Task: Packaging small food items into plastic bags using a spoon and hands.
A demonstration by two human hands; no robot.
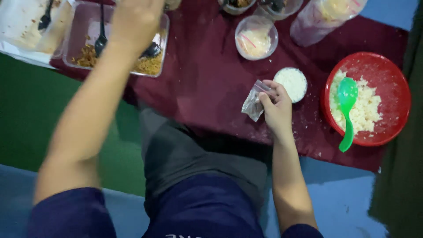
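Right hand (276,108) pinches a small clear plastic bag (254,102) by its open mouth, thumb and fingers closed narrow on the film. The bag hangs over the dark maroon cloth (202,83), near the cloth's near edge, just beside a small round cup of white grains (291,83).

Left hand (135,20) is raised over the clear rectangular plastic tray of brown fried shreds (150,65) at the cloth's far-left corner. It is blurred and seen from behind; cannot tell whether it is spread or closed, or whether it holds anything. A black plastic spoon (101,37) lies in that tray. A second clear tray (26,31) with another dark spoon sits just left of it, off the cloth's left edge.

The red round plastic bowl (398,94) of white rice sits at the cloth's right edge, a green plastic spoon (347,110) lying in it with the handle over the near rim. White crumbs are scattered on the cloth between bowl and cup.

Far edge: a clear round tub with pale contents (256,37), two more round tubs partly cut off by the frame, and a tall clear container lying tilted (317,20) toward the far-right corner.

Open room: the bare middle of the cloth between the brown-shred tray and the bag. The person's knee in grey fabric (185,150) meets the cloth's near edge. Green and blue floor mats lie left and right of it.
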